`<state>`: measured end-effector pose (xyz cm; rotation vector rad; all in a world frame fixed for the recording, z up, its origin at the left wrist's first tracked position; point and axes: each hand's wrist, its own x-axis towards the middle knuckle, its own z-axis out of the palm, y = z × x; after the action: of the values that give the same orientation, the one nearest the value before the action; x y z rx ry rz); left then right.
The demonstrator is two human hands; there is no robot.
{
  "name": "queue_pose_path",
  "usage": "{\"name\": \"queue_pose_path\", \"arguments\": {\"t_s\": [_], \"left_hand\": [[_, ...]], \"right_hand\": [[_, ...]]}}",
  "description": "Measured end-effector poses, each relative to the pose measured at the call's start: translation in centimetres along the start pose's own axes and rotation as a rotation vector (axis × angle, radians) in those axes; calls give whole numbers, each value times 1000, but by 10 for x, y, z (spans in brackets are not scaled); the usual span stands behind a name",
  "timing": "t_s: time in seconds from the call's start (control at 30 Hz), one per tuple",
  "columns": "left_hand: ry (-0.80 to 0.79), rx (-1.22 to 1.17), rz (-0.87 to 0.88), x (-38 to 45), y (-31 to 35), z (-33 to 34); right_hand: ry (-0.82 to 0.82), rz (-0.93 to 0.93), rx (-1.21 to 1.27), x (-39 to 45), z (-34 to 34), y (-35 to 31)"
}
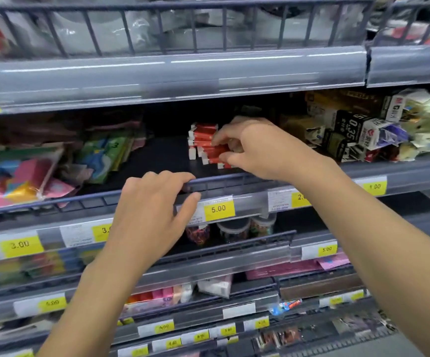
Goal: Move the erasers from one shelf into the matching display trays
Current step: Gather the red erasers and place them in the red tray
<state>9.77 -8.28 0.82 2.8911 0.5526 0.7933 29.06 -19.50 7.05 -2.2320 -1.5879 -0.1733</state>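
Note:
A small stack of white erasers in red sleeves [203,140] sits on the dark middle shelf [157,161], some lying loose at its foot. My right hand [255,148] reaches in over the shelf rail and pinches several of the erasers at the right side of the stack between thumb and fingers. My left hand [154,204] rests on the shelf's front rail [224,180], fingers curled over the wire and thumb against the price strip.
Colourful paper packs [28,176] lie to the left of the erasers. Boxes of pencil leads and small cartons [363,127] crowd the right. Yellow price tags [219,208] line the shelf fronts. Jars [234,229] stand on the shelf below, with more stationery lower down.

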Motion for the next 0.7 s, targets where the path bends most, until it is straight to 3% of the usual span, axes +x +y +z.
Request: {"name": "queue_pose_path", "arguments": {"t_s": [0.17,0.33,0.7], "left_hand": [[-5,19,33,1,-4,3],[-15,-19,-1,5,-4,1],[-17,-152,-73,10,-3,-5]], "right_hand": [[-196,104,-175,28,13,1],[-250,119,-223,42,12,0],[-167,-88,-259,37,7,10]]}}
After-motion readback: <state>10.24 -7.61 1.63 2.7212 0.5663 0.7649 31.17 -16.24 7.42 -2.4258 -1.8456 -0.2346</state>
